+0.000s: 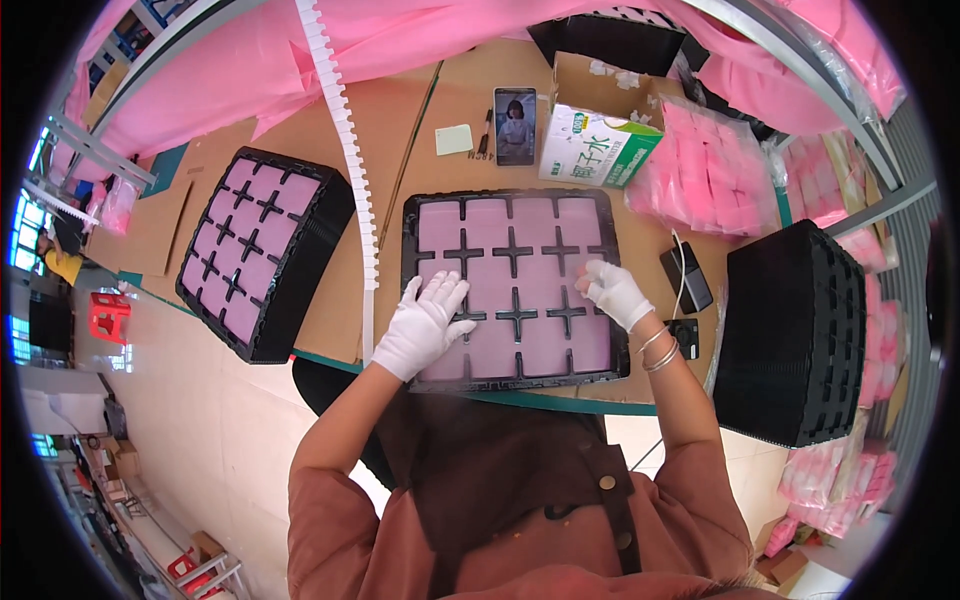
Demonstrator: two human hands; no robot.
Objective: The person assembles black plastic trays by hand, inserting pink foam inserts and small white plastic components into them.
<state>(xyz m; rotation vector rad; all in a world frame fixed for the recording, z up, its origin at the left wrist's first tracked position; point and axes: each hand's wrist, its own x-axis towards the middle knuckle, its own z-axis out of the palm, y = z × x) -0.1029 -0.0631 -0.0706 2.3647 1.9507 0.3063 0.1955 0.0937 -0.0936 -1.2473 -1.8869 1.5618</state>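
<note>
A black plastic tray (518, 384) with cross-shaped dividers lies in front of me, its compartments filled with lilac-pink flat pieces (541, 345). My left hand (422, 325), in a white glove, rests on the tray's left side with fingers stretched and slightly spread. Over the right side, my right hand (614, 292) wears a white glove that leaves some fingertips bare. Those fingertips are pinched together just above a pink piece; whatever is between them, if anything, is too small to make out.
A stack of filled black trays (262, 250) stands at the left, and stacked black trays (792, 335) at the right. Behind are a phone (515, 127), an open carton (600, 135) and bagged pink pieces (697, 165). A white toothed strip (350, 150) crosses the cardboard-covered table. A power bank (686, 277) lies right.
</note>
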